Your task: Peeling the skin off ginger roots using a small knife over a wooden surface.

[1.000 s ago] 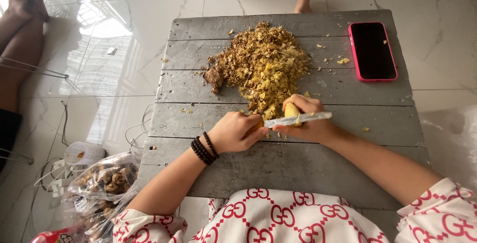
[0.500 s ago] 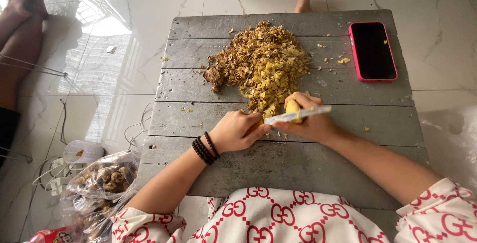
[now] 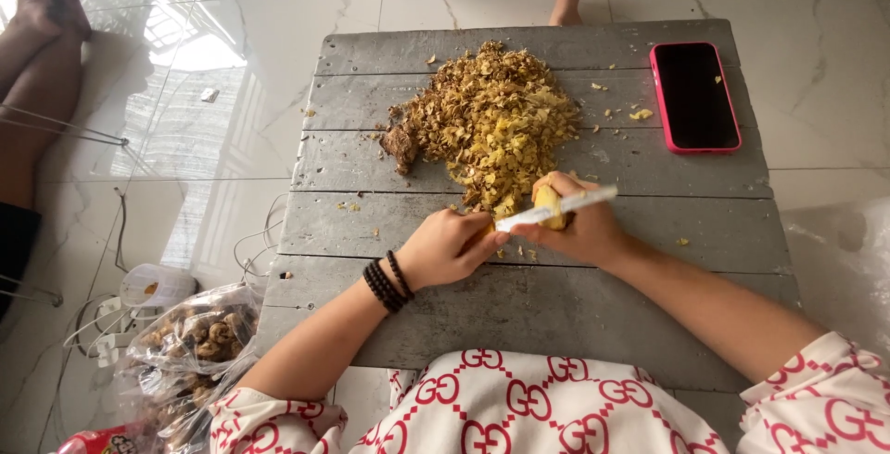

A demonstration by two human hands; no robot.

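Grey plank surface (image 3: pixel 371 231) on marble floor (image 3: pixel 232 185) — peel heap (image 3: pixel 491 125), red phone (image 3: pixel 695 97) beyond; left hand (image 3: pixel 445 250) gripped a knife (image 3: pixel 556 208), right hand (image 3: pixel 579 227) clenched yellow ginger (image 3: pixel 547 202).

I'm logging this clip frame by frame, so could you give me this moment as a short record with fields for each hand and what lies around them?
left hand: grips the near end of a white-handled tool
right hand: holds a yellow peeled piece against the tool
surface: grey wooden table
pile: brown and yellow peelings beyond the hands
phone: red-cased phone, screen dark, at the far right
floor: clear bag of brown pieces, left of the table
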